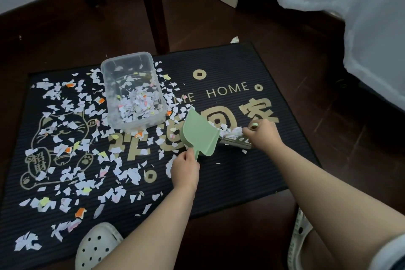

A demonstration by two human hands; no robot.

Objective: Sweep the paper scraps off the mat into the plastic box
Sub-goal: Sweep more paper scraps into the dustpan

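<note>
**First onlooker:** Green plastic, that dustpan (200,136). It sits just right of the plastic box (126,55), on the near side. The left hand (185,171) is curled round its handle and holds it tipped up on edge.

**Second onlooker:** And the right hand (262,132)?

**First onlooker:** Closed round a small brush (235,143), farther right of the box than the pan. It pushes a little heap (230,131) against the pan's mouth.

**Second onlooker:** Where are the other paper scraps (72,125)?

**First onlooker:** Some already lie in the box. Most are strewn over the mat (241,177), left of the box and in front of it. One stray scrap (235,39) lies on the floor behind the box, past the mat's far edge.

**Second onlooker:** What could spoil it from here?

**First onlooker:** I'd say the pan's tilt. If its lip rides above the ribbed mat, the scraps will slide underneath instead of in. They look light too, so a sharp flick of the brush would scatter them, perhaps off the mat. The box looks thin and light as well. A knock from the pan while tipping the load in could shove it or upset it, and the lot spills back out.
</note>
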